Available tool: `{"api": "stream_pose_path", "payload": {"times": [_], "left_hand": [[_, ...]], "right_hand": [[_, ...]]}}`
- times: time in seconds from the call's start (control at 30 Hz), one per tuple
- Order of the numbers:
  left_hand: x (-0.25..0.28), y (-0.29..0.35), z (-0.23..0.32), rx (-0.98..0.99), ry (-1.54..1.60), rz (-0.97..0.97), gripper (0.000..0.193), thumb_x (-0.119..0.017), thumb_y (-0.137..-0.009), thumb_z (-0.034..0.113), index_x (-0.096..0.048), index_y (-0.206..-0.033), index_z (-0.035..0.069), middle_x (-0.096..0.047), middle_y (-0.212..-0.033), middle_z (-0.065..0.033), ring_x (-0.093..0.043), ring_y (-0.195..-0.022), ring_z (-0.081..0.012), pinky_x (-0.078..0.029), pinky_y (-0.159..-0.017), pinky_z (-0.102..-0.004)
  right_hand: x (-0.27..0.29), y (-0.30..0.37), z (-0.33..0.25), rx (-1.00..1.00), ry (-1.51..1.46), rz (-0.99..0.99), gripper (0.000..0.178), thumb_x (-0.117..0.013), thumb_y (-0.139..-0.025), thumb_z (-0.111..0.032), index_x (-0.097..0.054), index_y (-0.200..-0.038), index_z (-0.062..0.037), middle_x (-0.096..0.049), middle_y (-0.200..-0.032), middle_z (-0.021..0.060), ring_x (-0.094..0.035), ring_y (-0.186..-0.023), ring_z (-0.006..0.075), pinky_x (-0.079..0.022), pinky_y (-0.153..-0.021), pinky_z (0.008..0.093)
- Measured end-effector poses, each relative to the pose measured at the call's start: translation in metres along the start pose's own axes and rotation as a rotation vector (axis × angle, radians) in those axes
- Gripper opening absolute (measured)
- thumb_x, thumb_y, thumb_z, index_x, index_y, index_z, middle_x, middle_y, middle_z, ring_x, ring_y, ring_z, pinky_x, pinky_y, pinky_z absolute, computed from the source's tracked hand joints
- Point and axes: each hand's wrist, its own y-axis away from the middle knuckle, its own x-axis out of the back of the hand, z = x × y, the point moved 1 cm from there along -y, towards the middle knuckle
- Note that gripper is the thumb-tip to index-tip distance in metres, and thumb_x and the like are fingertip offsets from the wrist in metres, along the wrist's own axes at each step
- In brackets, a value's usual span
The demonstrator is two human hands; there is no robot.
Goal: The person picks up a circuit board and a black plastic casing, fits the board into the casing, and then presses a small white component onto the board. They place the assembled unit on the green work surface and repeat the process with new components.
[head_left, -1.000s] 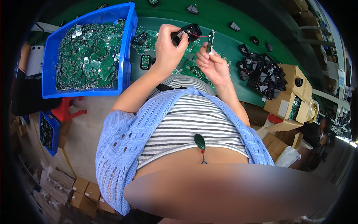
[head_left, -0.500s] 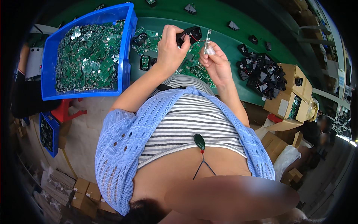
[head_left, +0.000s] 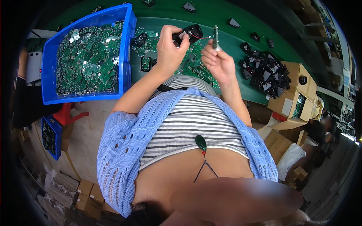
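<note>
My left hand (head_left: pixel 171 49) is closed around a black plastic housing (head_left: pixel 193 33), held above the green table. A thin red wire (head_left: pixel 201 37) runs from the housing to a small circuit board (head_left: pixel 215 37), which my right hand (head_left: pixel 219 62) pinches at its lower end, seen nearly edge-on. Under and between both hands lies a spread of loose green circuit boards (head_left: pixel 196 67). Left of my left wrist a black housing with a green board in it (head_left: pixel 146 63) rests on the table.
A blue bin (head_left: pixel 126 60) heaped with circuit boards stands at the left. To the right are a pile of black housings (head_left: pixel 269 73) and an open cardboard box (head_left: pixel 288 101). Several black housings (head_left: pixel 233 23) lie scattered on the green surface beyond. Someone's arm (head_left: pixel 23 62) shows at far left.
My right hand has turned the circuit board more edge-on and shifted it slightly right, away from the housing. The red wire between them is stretched longer. My left hand has moved slightly left.
</note>
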Motion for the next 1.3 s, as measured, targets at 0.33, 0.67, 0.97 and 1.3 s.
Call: {"api": "stream_pose_path", "payload": {"times": [0.33, 0.67, 0.97, 1.3], "left_hand": [[-0.002, -0.004, 0.002, -0.028, -0.026, 0.002, 0.023, -0.063, -0.071, 0.005, -0.046, -0.087, 0.001, -0.050, -0.082, -0.0132, -0.056, -0.066, -0.0276, -0.046, -0.056, -0.0351], [-0.002, -0.007, 0.003, -0.040, -0.134, 0.008, 0.022, -0.062, -0.071, 0.007, -0.045, -0.085, 0.002, -0.050, -0.081, -0.0139, -0.055, -0.067, -0.0315, -0.046, -0.057, -0.0382], [-0.002, 0.001, 0.003, 0.160, -0.040, -0.127, 0.025, -0.065, -0.076, 0.009, -0.047, -0.091, 0.001, -0.053, -0.084, -0.0098, -0.056, -0.070, -0.0123, -0.046, -0.053, -0.0247], [0.005, 0.008, 0.015, 0.359, 0.216, -0.284, 0.029, -0.067, -0.077, 0.017, -0.049, -0.092, 0.000, -0.057, -0.085, -0.0066, -0.056, -0.073, -0.0111, -0.048, -0.058, -0.0243]], "right_hand": [[0.002, -0.005, 0.007, -0.106, -0.294, -0.072, 0.024, -0.047, -0.082, -0.004, -0.045, -0.104, 0.0041, -0.038, -0.070, 0.0021, -0.033, -0.058, 0.0093, -0.030, -0.051, 0.0200], [-0.002, -0.004, 0.006, -0.088, -0.145, -0.058, 0.022, -0.046, -0.084, -0.009, -0.050, -0.103, 0.0018, -0.040, -0.067, 0.0025, -0.033, -0.057, 0.0095, -0.030, -0.050, 0.0200], [-0.013, 0.001, 0.009, 0.313, 0.857, 0.332, 0.016, -0.055, -0.086, -0.012, -0.050, -0.098, -0.0036, -0.053, -0.075, 0.0010, -0.046, -0.062, 0.0052, -0.036, -0.053, 0.0166], [-0.024, 0.006, 0.006, 0.474, 1.359, 0.315, 0.016, -0.058, -0.083, -0.008, -0.050, -0.095, -0.0010, -0.056, -0.079, 0.0028, -0.051, -0.067, 0.0059, -0.042, -0.058, 0.0186]]}}
